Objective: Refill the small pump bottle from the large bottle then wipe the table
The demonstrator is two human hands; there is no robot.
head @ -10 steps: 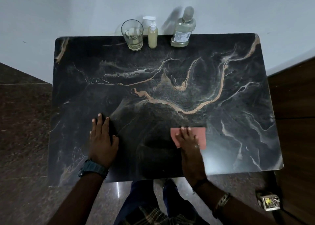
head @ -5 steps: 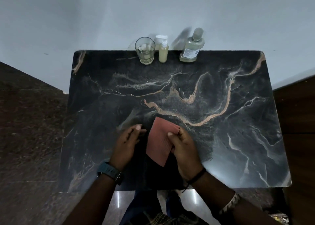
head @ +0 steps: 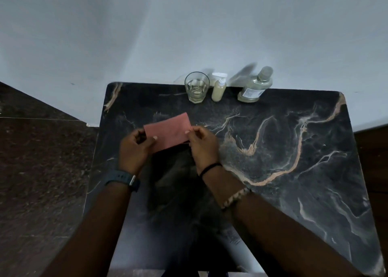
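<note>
A pink cloth is held up over the left middle of the black marble table. My left hand pinches its left edge and my right hand pinches its right edge. At the table's far edge stand the small pump bottle with pale liquid and a white pump, and to its right the large clear bottle with a grey cap and a label.
A glass tumbler stands left of the pump bottle at the far edge. A pale wall rises behind the table. Dark speckled floor lies to the left, and a brown wooden surface borders the right side.
The cloth lay flat under my right hand near the front edge. Both hands then picked it up and now hold it stretched out further from me and to the left. The view has shifted.
</note>
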